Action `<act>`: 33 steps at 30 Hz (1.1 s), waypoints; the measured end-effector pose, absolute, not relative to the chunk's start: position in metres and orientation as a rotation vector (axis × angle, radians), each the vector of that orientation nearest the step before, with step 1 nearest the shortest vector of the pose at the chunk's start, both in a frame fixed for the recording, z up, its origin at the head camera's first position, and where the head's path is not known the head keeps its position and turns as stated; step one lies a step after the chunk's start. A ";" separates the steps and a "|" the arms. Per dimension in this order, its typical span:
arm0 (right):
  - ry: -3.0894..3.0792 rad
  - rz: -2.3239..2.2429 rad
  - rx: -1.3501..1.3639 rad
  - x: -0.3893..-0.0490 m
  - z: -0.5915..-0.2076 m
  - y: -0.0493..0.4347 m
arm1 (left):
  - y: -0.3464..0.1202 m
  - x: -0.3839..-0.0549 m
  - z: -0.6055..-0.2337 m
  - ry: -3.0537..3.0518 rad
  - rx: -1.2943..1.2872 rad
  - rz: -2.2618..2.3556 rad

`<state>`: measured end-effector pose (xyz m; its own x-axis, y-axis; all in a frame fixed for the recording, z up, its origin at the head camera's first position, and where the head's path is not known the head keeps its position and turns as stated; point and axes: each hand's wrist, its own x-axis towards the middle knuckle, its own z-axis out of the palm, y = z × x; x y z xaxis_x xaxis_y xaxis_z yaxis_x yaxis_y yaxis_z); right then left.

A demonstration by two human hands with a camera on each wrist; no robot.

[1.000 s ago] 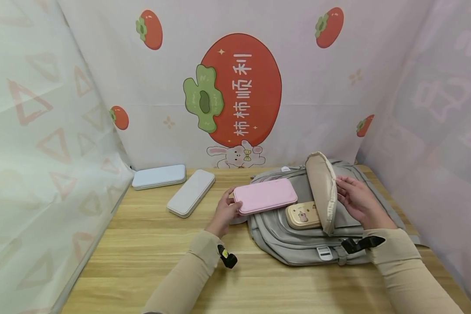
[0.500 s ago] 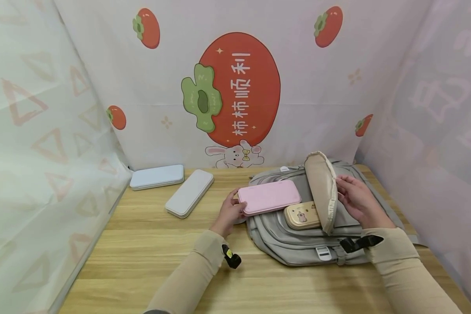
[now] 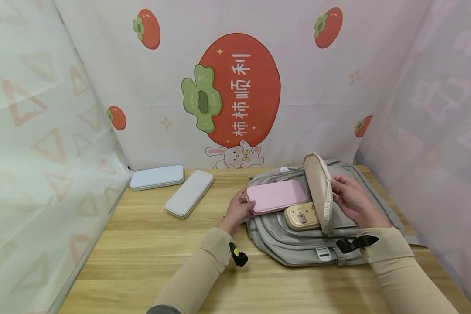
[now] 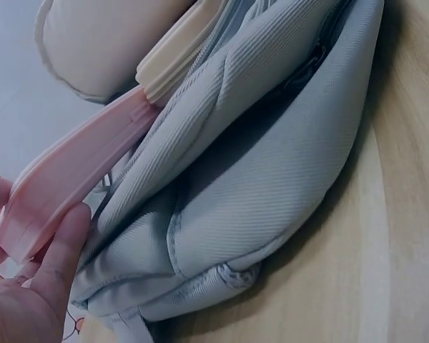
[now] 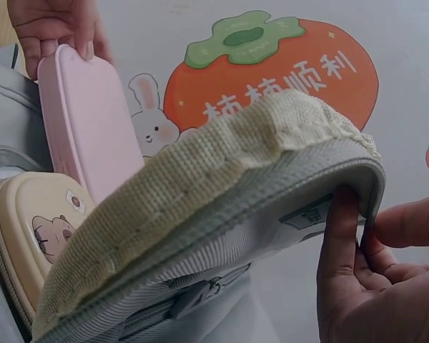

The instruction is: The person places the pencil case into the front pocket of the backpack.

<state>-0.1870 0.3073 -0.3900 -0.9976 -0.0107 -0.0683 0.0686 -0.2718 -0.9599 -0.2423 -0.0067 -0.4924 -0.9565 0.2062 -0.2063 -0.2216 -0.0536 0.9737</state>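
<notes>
My left hand point(image 3: 238, 210) grips the left end of a flat pink case point(image 3: 276, 197), thumb on the near side. The case lies over a grey backpack point(image 3: 274, 253), its right end close to the raised beige-lined flap point(image 3: 318, 192). My right hand point(image 3: 353, 198) pinches that flap's edge and holds it up, as the right wrist view shows with the flap edge point(image 5: 200, 164) between thumb and fingers. Below the pink case, a cream-yellow case point(image 3: 301, 216) with a cartoon animal sits partly behind the flap. In the left wrist view the pink case point(image 4: 64, 179) touches the cream one.
On the wooden table point(image 3: 141, 253), a light blue case point(image 3: 157, 177) and a pale grey case point(image 3: 189, 193) lie to the left of the backpack. A printed cloth wall point(image 3: 165, 87) stands behind, with cloth on both sides.
My left hand has moved right, bringing the pink case closer to the flap. My right hand and the flap edge have shifted slightly left.
</notes>
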 end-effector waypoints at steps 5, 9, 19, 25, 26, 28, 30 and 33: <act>1.891 -2.459 0.060 -0.186 -0.391 0.307 | 0.000 -0.243 -0.487 1.956 0.006 2.065; 1.888 -2.462 0.066 -0.186 -0.391 0.307 | 0.007 -0.245 -0.485 1.968 0.012 2.053; 1.897 -2.434 0.094 -0.187 -0.391 0.309 | 0.023 -0.251 -0.486 2.011 0.051 2.018; 1.910 -2.423 0.112 -0.187 -0.392 0.308 | 0.025 -0.251 -0.484 2.039 0.062 1.990; 1.913 -2.422 0.112 -0.187 -0.392 0.308 | 0.026 -0.251 -0.484 2.038 0.059 1.990; 1.920 -2.419 0.110 -0.187 -0.392 0.308 | 0.026 -0.252 -0.485 2.037 0.060 1.990; 1.920 -2.421 0.101 -0.187 -0.393 0.308 | 0.026 -0.252 -0.484 2.031 0.060 1.991; 1.909 -2.431 0.081 -0.187 -0.392 0.308 | 0.028 -0.254 -0.483 2.033 0.067 1.993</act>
